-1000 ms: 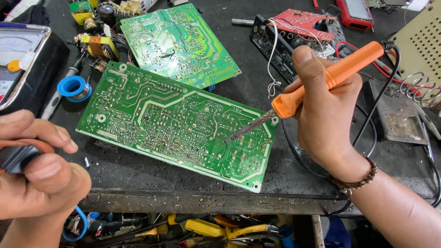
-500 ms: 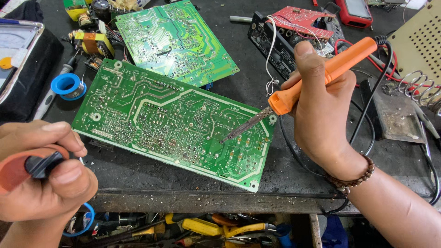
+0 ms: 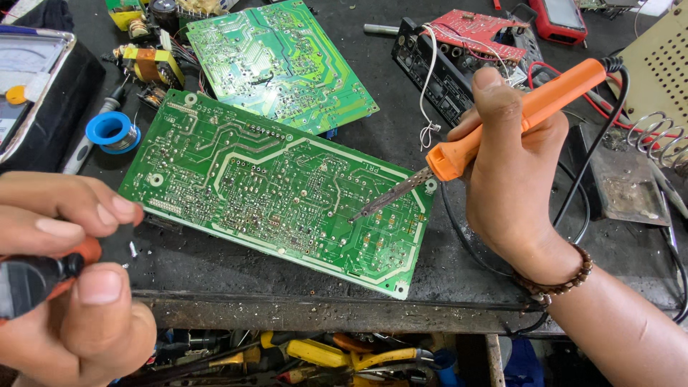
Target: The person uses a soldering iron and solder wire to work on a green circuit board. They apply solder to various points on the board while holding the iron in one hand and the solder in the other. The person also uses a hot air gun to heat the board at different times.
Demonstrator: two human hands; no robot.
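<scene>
While your right hand (image 3: 512, 179) grips the orange soldering iron (image 3: 516, 118), its tip sits on the large green circuit board (image 3: 279, 190).

You have the fingers wrapped shut around the handle, tip angled down onto a joint near the board's right end, which lies close to the worktop's (image 3: 430, 276) front edge. Keep the tip flat against pad and lead together, and brace your wrist on the worktop so it does not skate across neighbouring traces. Your left hand (image 3: 68, 279), by the front left corner, is closed around a dark and red tool (image 3: 43, 276); what kind I cannot tell. Bring it in without nudging the board.
</scene>
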